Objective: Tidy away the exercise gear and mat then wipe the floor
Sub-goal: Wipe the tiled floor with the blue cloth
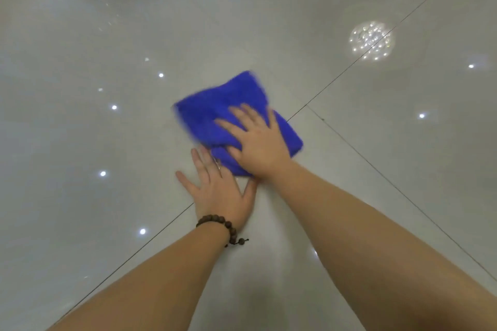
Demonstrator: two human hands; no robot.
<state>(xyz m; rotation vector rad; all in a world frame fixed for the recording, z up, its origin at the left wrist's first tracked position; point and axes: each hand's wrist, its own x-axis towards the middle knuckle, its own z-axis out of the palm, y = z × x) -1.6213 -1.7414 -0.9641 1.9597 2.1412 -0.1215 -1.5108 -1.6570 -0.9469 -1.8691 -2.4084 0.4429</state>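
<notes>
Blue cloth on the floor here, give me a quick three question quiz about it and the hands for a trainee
1. True or false: the right hand lies flat with spread fingers on the blue cloth.
2. Multiple choice: where is the left hand? A) lifted in the air B) flat on the tiled floor beside the cloth C) gripping a mop
3. Fill in: the beaded bracelet sits on the ___ wrist.

Key
1. True.
2. B. Its fingertips reach the cloth's near edge; whether they touch it is unclear.
3. Left.
</notes>
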